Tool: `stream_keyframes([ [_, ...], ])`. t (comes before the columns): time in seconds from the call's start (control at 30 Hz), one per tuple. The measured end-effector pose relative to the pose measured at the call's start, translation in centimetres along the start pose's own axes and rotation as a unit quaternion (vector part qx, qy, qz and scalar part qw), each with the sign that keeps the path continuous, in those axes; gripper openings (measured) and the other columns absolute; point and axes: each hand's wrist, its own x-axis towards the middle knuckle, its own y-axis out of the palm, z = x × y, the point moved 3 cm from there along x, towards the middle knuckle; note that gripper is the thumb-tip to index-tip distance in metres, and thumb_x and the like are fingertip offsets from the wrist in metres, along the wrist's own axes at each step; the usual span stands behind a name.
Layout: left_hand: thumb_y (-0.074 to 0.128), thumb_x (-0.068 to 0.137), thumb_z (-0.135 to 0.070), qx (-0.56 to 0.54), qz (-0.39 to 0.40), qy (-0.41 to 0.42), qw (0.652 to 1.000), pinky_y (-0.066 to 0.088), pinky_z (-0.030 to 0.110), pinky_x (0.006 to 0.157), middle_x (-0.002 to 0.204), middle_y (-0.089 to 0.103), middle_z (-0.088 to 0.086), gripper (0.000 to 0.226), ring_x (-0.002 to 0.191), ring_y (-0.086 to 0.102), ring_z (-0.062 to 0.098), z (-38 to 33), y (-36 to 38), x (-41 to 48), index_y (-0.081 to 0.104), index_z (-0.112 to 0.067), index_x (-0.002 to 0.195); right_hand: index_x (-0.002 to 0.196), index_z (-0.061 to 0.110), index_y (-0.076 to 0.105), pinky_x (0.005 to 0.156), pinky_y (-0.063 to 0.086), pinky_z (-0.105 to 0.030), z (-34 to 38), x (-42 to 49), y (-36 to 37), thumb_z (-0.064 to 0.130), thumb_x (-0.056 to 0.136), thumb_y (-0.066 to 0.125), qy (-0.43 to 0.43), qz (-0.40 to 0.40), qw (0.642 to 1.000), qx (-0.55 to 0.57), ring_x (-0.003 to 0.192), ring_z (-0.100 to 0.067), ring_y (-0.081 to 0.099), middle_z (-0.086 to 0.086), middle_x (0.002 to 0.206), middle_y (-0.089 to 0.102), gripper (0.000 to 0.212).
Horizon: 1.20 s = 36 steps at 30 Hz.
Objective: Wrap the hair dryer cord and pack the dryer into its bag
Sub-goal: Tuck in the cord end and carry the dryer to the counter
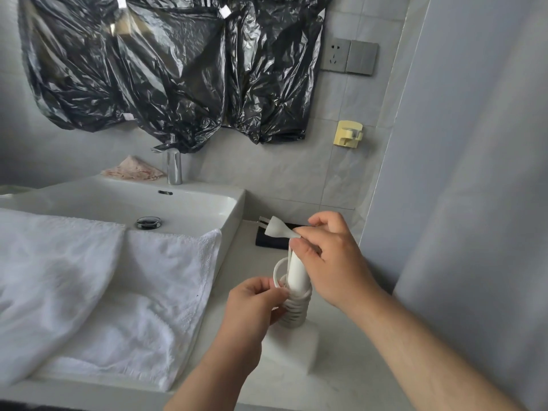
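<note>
Head cam: white plastic hair dryer (298, 271) stands handle-up on the pale counter (296, 390), white cord (296, 308) coiled low round it, left hand (255, 304) pinching the loose loop on its left, right hand (332, 262) pinching the white two-pin plug (277, 228) at the top, folded black bag (267, 241) just beyond.

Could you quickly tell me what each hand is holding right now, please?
Left hand: pinching the cord.
Right hand: gripping the plug against the dryer handle.
</note>
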Motion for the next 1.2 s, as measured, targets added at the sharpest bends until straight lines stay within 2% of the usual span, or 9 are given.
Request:
stream_keyframes([
  [0.1, 0.066, 0.063, -0.012, -0.030, 0.020, -0.029, 0.999, 0.044, 0.036, 0.070, 0.075, 0.057, 0.014, 0.017, 0.070, 0.053, 0.023, 0.2, 0.0, -0.3, 0.059, -0.006, 0.077, 0.108, 0.018, 0.074, 0.083, 0.037, -0.004, -0.4, -1.9, 0.1, 0.035, 0.087, 0.055, -0.035, -0.075, 0.996, 0.025, 0.090, -0.007, 0.053, 0.010, 0.104, 0.042, 0.034],
  [0.27, 0.065, 0.065, -0.010, -0.065, 0.040, -0.040, 0.996, 0.042, 0.036, 0.072, 0.081, 0.053, 0.016, 0.016, 0.077, 0.049, 0.026, 0.5, -0.1, -0.3, 0.058, -0.005, 0.079, 0.106, 0.014, 0.074, 0.072, 0.037, -0.004, -0.4, -4.1, -0.6, 0.017, 0.087, 0.061, -0.101, -0.145, 0.984, 0.005, 0.073, 0.008, 0.048, 0.005, 0.090, 0.058, 0.023],
  [0.4, 0.065, 0.082, -0.004, -0.069, 0.071, -0.034, 0.994, 0.050, 0.030, 0.068, 0.084, 0.054, 0.017, 0.007, 0.080, 0.051, 0.027, 0.7, -0.2, -0.3, 0.058, -0.003, 0.084, 0.095, 0.014, 0.075, 0.071, 0.045, -0.021, -1.0, -5.3, 0.2, 0.022, 0.085, 0.060, -0.128, -0.119, 0.984, -0.044, 0.075, -0.013, 0.054, 0.000, 0.080, 0.066, 0.019],
  [0.5, 0.055, 0.091, 0.000, -0.082, 0.095, -0.044, 0.991, 0.053, 0.029, 0.071, 0.080, 0.058, 0.015, 0.008, 0.075, 0.058, 0.024, 0.8, -0.4, -0.4, 0.059, -0.002, 0.084, 0.089, 0.016, 0.076, 0.072, 0.046, -0.022, -1.7, -5.5, 0.4, 0.019, 0.080, 0.062, -0.102, -0.123, 0.986, -0.042, 0.076, -0.016, 0.056, 0.002, 0.077, 0.066, 0.016],
  [0.73, 0.069, 0.074, -0.018, -0.128, 0.106, -0.050, 0.985, 0.048, 0.033, 0.076, 0.074, 0.060, 0.007, 0.018, 0.071, 0.057, 0.019, 0.8, -0.5, -0.1, 0.064, -0.005, 0.086, 0.080, 0.019, 0.074, 0.071, 0.041, -0.018, -2.6, -5.7, 0.8, 0.003, 0.067, 0.070, -0.081, -0.111, 0.990, -0.037, 0.074, -0.017, 0.053, 0.005, 0.071, 0.061, 0.021],
  [0.9, 0.071, 0.084, -0.012, -0.071, 0.018, 0.005, 0.997, 0.047, 0.030, 0.071, 0.065, 0.060, 0.006, 0.019, 0.067, 0.054, 0.021, 0.7, -0.3, -0.3, 0.064, -0.010, 0.066, 0.078, 0.019, 0.074, 0.068, 0.040, -0.017, -2.3, -5.8, 1.2, 0.008, 0.069, 0.070, -0.090, -0.093, 0.991, -0.046, 0.074, -0.015, 0.050, 0.007, 0.070, 0.059, 0.015],
  [1.07, 0.081, 0.059, -0.038, 0.005, -0.022, 0.098, 0.995, 0.040, 0.032, 0.071, 0.065, 0.057, 0.004, 0.038, 0.065, 0.048, 0.016, 0.2, -0.5, -0.9, 0.067, -0.004, 0.066, 0.080, 0.023, 0.074, 0.071, 0.041, -0.016, -2.5, -5.9, 1.3, 0.014, 0.073, 0.069, -0.068, -0.046, 0.996, -0.033, 0.079, -0.012, 0.051, 0.011, 0.073, 0.060, 0.012],
  [1.13, 0.074, 0.065, -0.032, 0.037, -0.039, 0.132, 0.990, 0.044, 0.031, 0.073, 0.067, 0.065, -0.003, 0.021, 0.066, 0.056, 0.011, 0.3, -0.7, -1.2, 0.071, -0.012, 0.070, 0.082, 0.024, 0.074, 0.073, 0.041, -0.016, -2.6, -5.9, 1.4, 0.017, 0.075, 0.067, -0.060, -0.028, 0.998, -0.019, 0.081, -0.012, 0.052, 0.016, 0.075, 0.058, 0.012],
  [1.2, 0.069, 0.067, -0.021, 0.074, -0.037, 0.153, 0.985, 0.051, 0.034, 0.080, 0.084, 0.072, -0.009, 0.010, 0.085, 0.067, 0.009, 0.4, -1.0, -1.2, 0.071, -0.024, 0.077, 0.083, 0.028, 0.071, 0.075, 0.039, -0.012, -2.6, -5.9, 1.3, 0.018, 0.076, 0.066, -0.053, -0.018, 0.998, 0.001, 0.083, -0.008, 0.051, 0.020, 0.076, 0.056, 0.013],
])
